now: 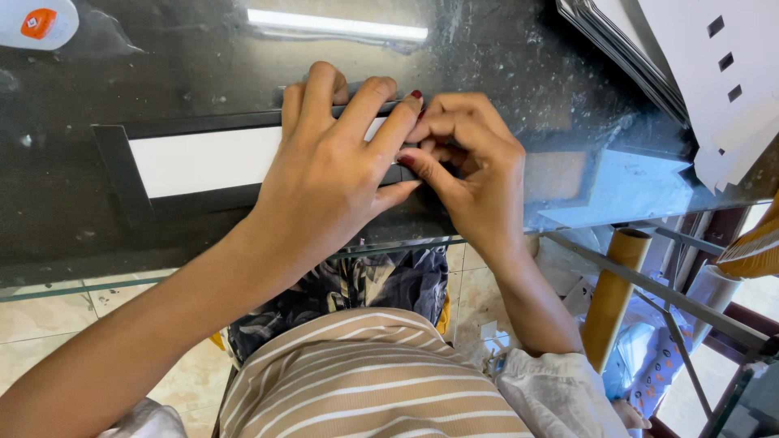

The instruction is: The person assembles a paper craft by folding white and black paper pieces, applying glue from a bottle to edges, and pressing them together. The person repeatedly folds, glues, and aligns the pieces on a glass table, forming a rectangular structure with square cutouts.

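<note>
A flat white rectangular card with a black border (195, 161) lies on a dark glass tabletop (73, 219). My left hand (329, 166) presses flat on the card's right end, fingers spread over the black edge. Beside it, my right hand (471, 174) pinches the card's right edge between thumb and fingertips; the nails are dark red. The hands touch each other. The card's right end is hidden under them.
A stack of white and dark cut sheets (690, 73) with small square holes lies at the top right. A white object with an orange patch (36, 23) sits at the top left corner. Cardboard tubes (613, 296) and metal table bars (665, 296) show below the glass.
</note>
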